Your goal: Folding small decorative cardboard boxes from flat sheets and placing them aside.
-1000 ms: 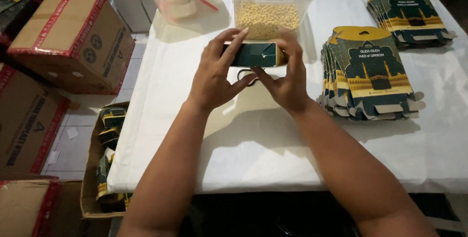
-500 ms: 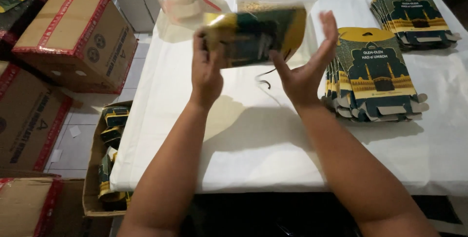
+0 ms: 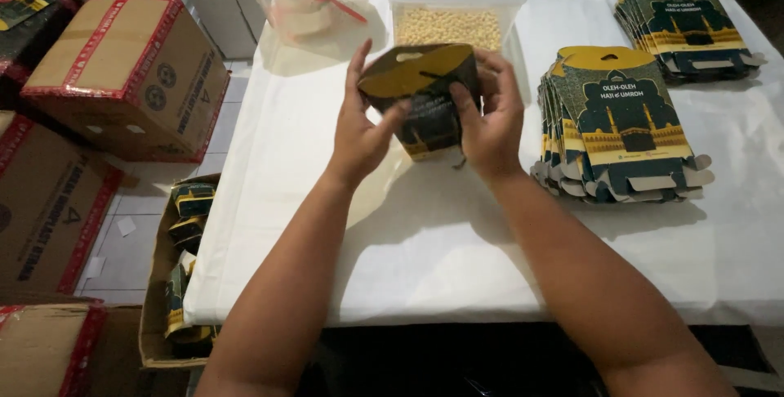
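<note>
carton (image 3: 122, 70) at far left on the floor. left hand (image 3: 363, 131) and right hand (image 3: 490, 119) both pinch a folded box (image 3: 425, 99) above the white table (image 3: 490, 258); flat stack (image 3: 625, 123) lies right.

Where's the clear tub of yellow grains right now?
In the head view, the clear tub of grains stands at the far edge of the white table, just beyond the folded carton held in both hands, with a lidded container to its left.
</note>
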